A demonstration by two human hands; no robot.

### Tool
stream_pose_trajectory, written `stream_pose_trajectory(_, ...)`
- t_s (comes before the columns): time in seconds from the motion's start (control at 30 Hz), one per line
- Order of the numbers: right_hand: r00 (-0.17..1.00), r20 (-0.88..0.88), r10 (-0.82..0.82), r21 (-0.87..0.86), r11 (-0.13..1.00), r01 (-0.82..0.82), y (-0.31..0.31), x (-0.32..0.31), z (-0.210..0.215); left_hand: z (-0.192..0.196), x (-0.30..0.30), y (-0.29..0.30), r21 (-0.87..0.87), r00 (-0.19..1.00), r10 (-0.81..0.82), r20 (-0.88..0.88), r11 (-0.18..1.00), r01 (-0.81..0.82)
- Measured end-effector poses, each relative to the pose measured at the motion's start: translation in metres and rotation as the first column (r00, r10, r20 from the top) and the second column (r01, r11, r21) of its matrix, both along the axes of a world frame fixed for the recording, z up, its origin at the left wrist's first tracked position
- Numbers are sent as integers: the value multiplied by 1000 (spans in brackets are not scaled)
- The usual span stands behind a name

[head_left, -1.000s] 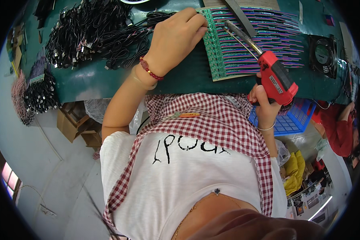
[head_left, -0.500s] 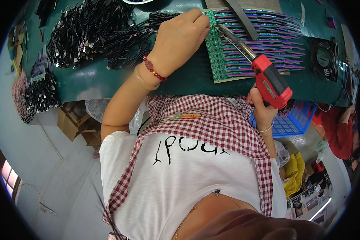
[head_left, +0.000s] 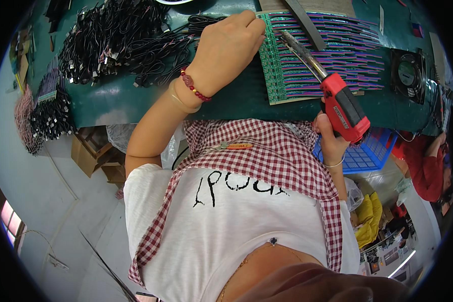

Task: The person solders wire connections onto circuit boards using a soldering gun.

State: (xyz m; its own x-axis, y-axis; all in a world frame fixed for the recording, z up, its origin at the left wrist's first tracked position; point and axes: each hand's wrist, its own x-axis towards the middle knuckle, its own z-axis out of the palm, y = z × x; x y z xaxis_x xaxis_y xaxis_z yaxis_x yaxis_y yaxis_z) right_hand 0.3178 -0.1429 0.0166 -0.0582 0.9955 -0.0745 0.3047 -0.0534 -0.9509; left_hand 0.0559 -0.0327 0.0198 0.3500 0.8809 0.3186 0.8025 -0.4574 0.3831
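My left hand (head_left: 230, 53) is at the left edge of a green circuit board panel (head_left: 275, 85), its fingers closed in a pinch. What they pinch is hidden behind the hand; black cables lead up to it from the left. My right hand (head_left: 331, 141) is wrapped round the handle of a red and black soldering gun (head_left: 345, 108). The gun's metal tip points up and left over the panel, near its upper part. Rows of thin coloured wires (head_left: 337, 63) run rightward from the panel. A grey metal bar (head_left: 306, 25) lies across the upper wires.
Heaps of black cables (head_left: 105, 45) with white connectors cover the left of the green table (head_left: 226, 108). At the right stands a small black fan (head_left: 407, 75). A blue basket (head_left: 365, 158) is below the table's edge. A person in a red sleeve (head_left: 425, 173) sits at the far right.
The soldering gun has shifted slightly right and down, and its tip has moved a little rightward. My left hand stays nearly in place at the panel's edge.
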Motion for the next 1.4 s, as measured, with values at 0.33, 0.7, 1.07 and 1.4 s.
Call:
stream_pose_trajectory(0.33, 999, 37, -2, 24, 1000, 1, -3, 2, -1, 5, -1, 3, -35, 1000, -26, -14, 999, 25)
stream_pose_trajectory(0.7, 999, 42, 23, 0, 1000, -23, -5, 1, -2, 6, 1, 3, -23, 999, -31, -31, 999, 30)
stream_pose_trajectory(1.07, 1000, 20, 1, -19, 1000, 0, -6, 3, -2, 5, 2, 3, -20, 998, -30, -57, 999, 29)
stream_pose_trajectory(1.4, 994, -93, -48, -33, 998, 45, -2, -1, -2, 21, -1, -15, 32, 998, -7, -59, 999, 9)
